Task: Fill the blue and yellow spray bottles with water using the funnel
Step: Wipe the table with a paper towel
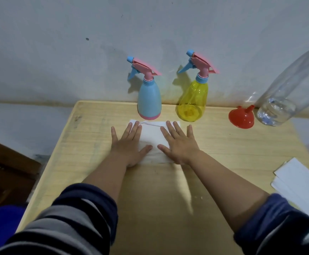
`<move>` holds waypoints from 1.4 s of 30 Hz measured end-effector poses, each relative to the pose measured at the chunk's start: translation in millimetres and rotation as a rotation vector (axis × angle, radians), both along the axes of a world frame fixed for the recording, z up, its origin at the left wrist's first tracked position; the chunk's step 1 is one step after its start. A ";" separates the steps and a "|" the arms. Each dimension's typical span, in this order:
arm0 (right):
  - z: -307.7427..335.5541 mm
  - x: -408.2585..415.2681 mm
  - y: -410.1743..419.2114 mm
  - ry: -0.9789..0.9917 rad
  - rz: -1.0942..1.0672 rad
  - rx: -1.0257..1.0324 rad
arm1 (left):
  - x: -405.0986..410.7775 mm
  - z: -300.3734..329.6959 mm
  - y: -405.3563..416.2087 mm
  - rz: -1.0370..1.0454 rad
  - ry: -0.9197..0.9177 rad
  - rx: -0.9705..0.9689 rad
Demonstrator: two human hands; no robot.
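Pale wood formed the top of the table (98, 162), and both hands lay flat on it, palms down, fingers spread and holding nothing. The left hand (129, 144) covered the left part of a white cloth (151, 142), its little finger resting on bare wood beside it. The right hand (179, 144) pressed the cloth's right part, thumb pointing inward toward the left thumb, the two thumbs apart. Both forearms were bare, with striped dark sleeves (80, 214) pushed up near the elbows.

Just beyond the cloth stood the blue spray bottle (149, 100), upright, its pink and blue trigger head on. Beside it to the right stood the yellow spray bottle (193, 100), also upright and capped, translucent. Further right the red funnel (241, 117) lay mouth down with its spout pointing up and back. Next to it a large clear plastic bottle (286, 92) stood at the table's far right corner, some water visible at its base. White paper sheets (301, 184) lay at the near right edge. A grey, stained wall (76, 43) rose directly behind the table.
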State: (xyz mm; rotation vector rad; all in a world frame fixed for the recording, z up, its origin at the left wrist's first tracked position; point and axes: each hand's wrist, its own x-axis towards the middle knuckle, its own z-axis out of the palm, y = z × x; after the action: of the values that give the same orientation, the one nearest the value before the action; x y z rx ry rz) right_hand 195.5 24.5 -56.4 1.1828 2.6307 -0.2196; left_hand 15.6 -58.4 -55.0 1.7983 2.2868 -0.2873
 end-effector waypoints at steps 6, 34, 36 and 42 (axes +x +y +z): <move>1.1 5.4 -29.9 -0.014 -0.055 -0.051 | 9.4 0.0 -25.1 -0.002 -0.003 -0.030; 10.5 65.3 -188.1 -0.051 -0.091 -0.125 | 79.0 14.3 -178.1 0.044 -0.016 -0.149; 9.1 73.1 -197.5 -0.050 -0.070 -0.117 | 87.7 14.6 -189.5 0.062 -0.019 -0.154; 7.8 96.2 -224.2 -0.045 -0.024 -0.112 | 114.6 12.7 -228.4 0.094 -0.029 -0.141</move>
State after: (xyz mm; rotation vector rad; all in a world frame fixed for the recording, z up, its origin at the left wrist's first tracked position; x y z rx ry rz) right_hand 291.7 -199.7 -48.6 1.1694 2.5311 -0.3365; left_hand 130.3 -286.8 -42.3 1.6114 2.2622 -0.3927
